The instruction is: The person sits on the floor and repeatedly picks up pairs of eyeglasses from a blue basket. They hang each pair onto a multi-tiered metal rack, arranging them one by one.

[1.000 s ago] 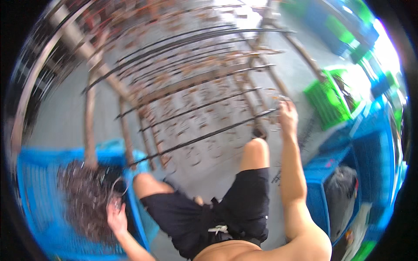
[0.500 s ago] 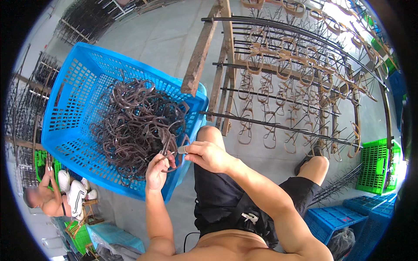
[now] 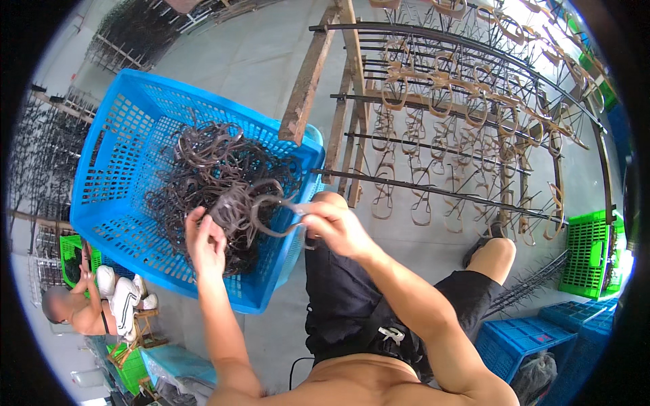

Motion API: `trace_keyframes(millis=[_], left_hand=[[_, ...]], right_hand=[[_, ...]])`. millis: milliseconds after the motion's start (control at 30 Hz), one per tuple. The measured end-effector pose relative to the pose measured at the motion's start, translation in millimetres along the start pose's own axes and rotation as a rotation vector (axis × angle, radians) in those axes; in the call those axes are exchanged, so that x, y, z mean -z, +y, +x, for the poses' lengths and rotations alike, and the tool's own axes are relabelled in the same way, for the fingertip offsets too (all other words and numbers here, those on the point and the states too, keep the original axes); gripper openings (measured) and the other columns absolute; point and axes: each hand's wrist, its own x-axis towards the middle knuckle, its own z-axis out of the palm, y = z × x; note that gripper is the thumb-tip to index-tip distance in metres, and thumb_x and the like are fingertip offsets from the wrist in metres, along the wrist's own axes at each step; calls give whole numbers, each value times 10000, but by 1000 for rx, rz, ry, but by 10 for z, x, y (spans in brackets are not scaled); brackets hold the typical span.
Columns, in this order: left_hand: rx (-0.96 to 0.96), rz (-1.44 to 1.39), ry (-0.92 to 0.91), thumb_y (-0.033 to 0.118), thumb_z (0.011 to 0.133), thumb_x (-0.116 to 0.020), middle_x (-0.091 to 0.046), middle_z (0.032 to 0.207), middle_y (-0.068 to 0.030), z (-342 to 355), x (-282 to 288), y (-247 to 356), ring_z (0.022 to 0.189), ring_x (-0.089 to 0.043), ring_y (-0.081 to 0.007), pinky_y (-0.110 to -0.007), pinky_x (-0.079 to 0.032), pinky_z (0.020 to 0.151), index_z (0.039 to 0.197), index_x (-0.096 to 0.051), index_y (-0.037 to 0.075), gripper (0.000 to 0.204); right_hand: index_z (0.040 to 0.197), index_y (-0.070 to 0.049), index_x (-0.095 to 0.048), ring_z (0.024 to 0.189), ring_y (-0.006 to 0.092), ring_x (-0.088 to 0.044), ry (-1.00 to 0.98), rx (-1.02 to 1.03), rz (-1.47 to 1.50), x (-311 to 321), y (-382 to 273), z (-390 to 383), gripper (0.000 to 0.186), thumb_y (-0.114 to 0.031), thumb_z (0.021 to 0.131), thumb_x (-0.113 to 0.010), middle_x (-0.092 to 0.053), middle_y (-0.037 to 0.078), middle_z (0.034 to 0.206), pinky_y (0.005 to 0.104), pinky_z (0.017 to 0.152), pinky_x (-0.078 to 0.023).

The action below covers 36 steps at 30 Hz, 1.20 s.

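A blue perforated plastic basket stands at the left, holding a tangled heap of glossy grey-brown curved pieces. My right hand is over the basket's near right rim, pinching a curved grey-brown loop by its ends. The loop reaches out over the heap; its exact kind is not clear. Just left of it, a blurred clump of similar pieces shows above the heap. My left hand is over the heap beside that clump, palm up, fingers loosely curled and apart, with nothing plainly held.
To the right, a wooden rack carries dark bars hung with many tan frames. Green and blue crates stand at the lower right. Another person sits at the far left by a green crate.
My hands, close together at the basket's rim before, are apart now. The left has moved left over the heap; the right has shifted slightly right and forward, with the loop stretched from it.
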Motion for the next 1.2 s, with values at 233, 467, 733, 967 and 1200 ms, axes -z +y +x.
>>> trace_keyframes(millis=[233, 467, 733, 967, 1200], left_hand=[[-93, 348, 260, 122, 795, -649, -573, 677, -27, 601, 487, -198, 520, -523, -86, -195, -344, 389, 902, -560, 53, 155], [-148, -103, 163, 153, 819, -657, -545, 714, 12, 879, 575, -150, 645, -535, -124, -254, -382, 509, 882, -565, 122, 117], [3, -348, -29, 136, 912, -528, -493, 847, -12, 501, 360, -458, 644, -427, -66, -197, -333, 439, 1015, -507, 6, 167], [23, -231, -54, 163, 907, -548, -510, 776, -2, 102, -398, -361, 560, -402, -55, -182, -300, 419, 927, -531, 39, 127], [64, -256, -261, 168, 934, -497, -401, 742, 5, -227, -622, -248, 550, -340, -51, -183, -282, 402, 832, -458, 40, 168]], right_hand=[[1043, -7, -630, 511, 16, -419, 414, -380, 19, 711, -477, -714, 196, -113, 900, -548, -507, -43, 608, 177, 448, -342], [1065, -1, -543, 362, 54, -310, 997, 136, 27, 1710, -1055, -1625, 263, -216, 971, -425, -365, -34, 485, 194, 343, -237], [924, -71, -535, 408, 68, -393, 1569, 442, -79, 2654, -1333, -2120, 157, -221, 947, -495, -418, -15, 601, 210, 326, -302], [1045, -30, -540, 419, 71, -435, 1525, 170, -238, 2792, -1047, -1821, 187, -180, 952, -477, -446, -13, 572, 221, 361, -336], [905, -45, -547, 418, 60, -425, 1589, 20, -101, 2816, -1079, -1590, 162, -183, 940, -470, -454, -22, 573, 222, 356, -317]])
